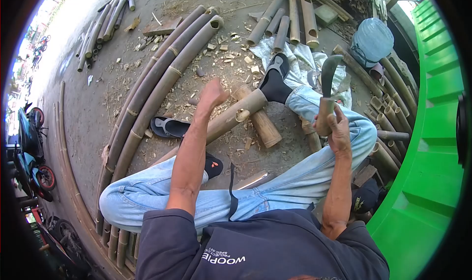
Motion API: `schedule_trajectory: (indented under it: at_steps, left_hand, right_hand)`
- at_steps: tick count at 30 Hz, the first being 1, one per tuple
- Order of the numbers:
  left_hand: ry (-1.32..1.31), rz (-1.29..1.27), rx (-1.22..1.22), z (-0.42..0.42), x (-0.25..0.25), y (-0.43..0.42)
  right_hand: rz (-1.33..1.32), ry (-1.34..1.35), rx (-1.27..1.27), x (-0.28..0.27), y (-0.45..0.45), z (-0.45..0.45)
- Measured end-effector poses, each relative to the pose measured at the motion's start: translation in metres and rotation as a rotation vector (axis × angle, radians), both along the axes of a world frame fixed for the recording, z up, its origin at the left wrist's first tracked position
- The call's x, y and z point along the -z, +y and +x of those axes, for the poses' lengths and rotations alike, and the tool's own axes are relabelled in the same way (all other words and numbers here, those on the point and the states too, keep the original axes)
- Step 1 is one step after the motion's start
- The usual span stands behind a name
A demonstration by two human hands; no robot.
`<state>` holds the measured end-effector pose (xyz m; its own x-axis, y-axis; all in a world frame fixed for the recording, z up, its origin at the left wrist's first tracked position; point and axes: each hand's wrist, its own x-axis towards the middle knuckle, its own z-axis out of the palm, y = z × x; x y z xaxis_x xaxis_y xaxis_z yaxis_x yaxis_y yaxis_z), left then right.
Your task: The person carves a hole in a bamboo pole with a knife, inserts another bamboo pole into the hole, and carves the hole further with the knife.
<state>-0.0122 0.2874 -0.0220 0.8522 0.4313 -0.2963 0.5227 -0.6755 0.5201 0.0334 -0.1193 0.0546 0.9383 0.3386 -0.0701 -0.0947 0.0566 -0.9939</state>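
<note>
Bamboo pole (226, 121): woody skin, smooth, low sheen
Curved blade (328, 76): dark, dull metal
Blade handle (323, 117): brown wood, matt
Large jug (372, 40): translucent plastic, smooth
Crumpled sheet (298, 66): thin, plastic-looking, faintly shiny
Jeans (290, 189): faded denim, matt
Shirt (290, 243): dark matt cloth
Green panel (415, 186): smooth, slightly glossy

looks like an outdoor bamboo workshop: shows long bamboo poles (141, 95), scattered wood chips (255, 69), a curved blade (328, 77) and parked motorbikes (31, 169).

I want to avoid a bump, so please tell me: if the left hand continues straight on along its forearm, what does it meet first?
Probably the wood chips on the ground, beyond the left hand; its height is unclear, so it may pass above them.
</note>
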Motion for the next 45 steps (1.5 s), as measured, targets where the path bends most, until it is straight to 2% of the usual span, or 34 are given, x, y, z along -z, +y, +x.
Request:
schedule_trajectory:
  at_steps: [2,3,4,5,6,7,8,9,11,12,14,15,17,18,19,21,25,27,31,34,36,37,39,41,43,45]
  left_hand:
    - [0.387,-0.011,0.136,-0.013,0.024,-0.015]
    - [0.389,-0.003,0.142,-0.027,0.035,-0.033]
    - [0.452,0.146,0.111,-0.046,0.045,-0.057]
    - [0.516,0.29,0.074,-0.059,0.059,-0.074]
    - [0.532,0.286,0.069,-0.068,0.09,-0.08]
    - [0.352,0.519,0.028,-0.082,0.131,-0.084]
    - [0.165,0.751,-0.013,-0.094,0.153,-0.085]
    - [0.188,0.749,-0.021,-0.103,0.153,-0.084]
    - [-0.012,0.799,0.038,-0.109,0.148,-0.082]
    - [0.002,0.802,0.028,-0.108,0.144,-0.081]
    - [0.076,0.635,0.05,-0.102,0.135,-0.078]
    - [0.077,0.642,0.049,-0.097,0.128,-0.074]
    - [0.191,0.358,0.139,-0.089,0.117,-0.057]
    - [0.22,0.168,0.203,-0.081,0.113,-0.04]
    - [0.217,0.173,0.205,-0.074,0.107,-0.037]
    - [0.251,0.018,0.263,-0.065,0.1,-0.036]
    - [0.217,0.053,0.223,-0.063,0.112,-0.039]
    - [0.198,0.043,0.208,-0.066,0.112,-0.041]
    - [0.209,0.047,0.225,-0.064,0.119,-0.039]
    - [0.224,0.051,0.184,-0.064,0.116,-0.044]
    - [0.248,0.065,0.174,-0.062,0.114,-0.044]
    - [0.25,0.062,0.167,-0.061,0.11,-0.044]
    - [0.244,0.048,0.178,-0.064,0.104,-0.046]
    - [0.254,0.057,0.168,-0.065,0.103,-0.047]
    - [0.258,0.069,0.17,-0.061,0.106,-0.048]
    - [0.24,0.181,0.154,-0.065,0.115,-0.052]
  right_hand:
    - [0.014,0.046,-0.007,0.009,0.003,0.0]
    - [0.017,0.095,-0.016,0.017,0.003,0.0]
    - [0.043,0.228,0.046,0.029,-0.002,0.006]
    - [0.045,0.236,0.044,0.03,-0.004,0.009]
    - [0.03,0.303,0.093,0.029,-0.005,0.009]
    - [0.01,0.376,0.137,0.03,-0.006,0.006]
    - [0.047,0.314,0.161,0.031,-0.007,0.006]
    - [0.093,0.234,0.115,0.038,-0.013,0.01]
    - [0.031,0.046,0.157,0.012,-0.003,0.003]
    - [0.033,0.054,0.143,0.018,-0.006,0.005]
    - [-0.235,-0.098,0.177,0.027,-0.014,0.008]
    - [-0.229,-0.096,0.177,0.027,-0.015,0.007]
    - [-0.352,-0.018,0.183,0.011,-0.005,-0.005]
    - [-0.285,-0.015,0.187,0.012,-0.001,-0.008]
    - [-0.281,-0.018,0.191,0.011,-0.001,-0.009]
    - [-0.25,-0.04,0.15,0.009,-0.004,-0.01]
    - [-0.199,-0.109,0.137,0.009,-0.003,-0.011]
    - [-0.421,-0.124,0.122,0.008,-0.004,-0.011]
    - [-0.461,-0.154,0.112,0.024,0.011,-0.006]
    - [-0.447,-0.044,0.104,0.018,0.019,-0.008]
    - [-0.47,-0.22,0.121,0.018,0.024,-0.006]
    - [-0.472,-0.22,0.113,0.014,0.031,-0.007]
    - [-0.331,-0.257,0.149,0.007,0.048,-0.018]
    - [-0.271,-0.223,0.15,0.003,0.063,-0.024]
    - [-0.303,0.16,0.092,0.003,0.072,-0.022]
    - [-0.305,0.179,0.048,0.014,0.086,-0.026]
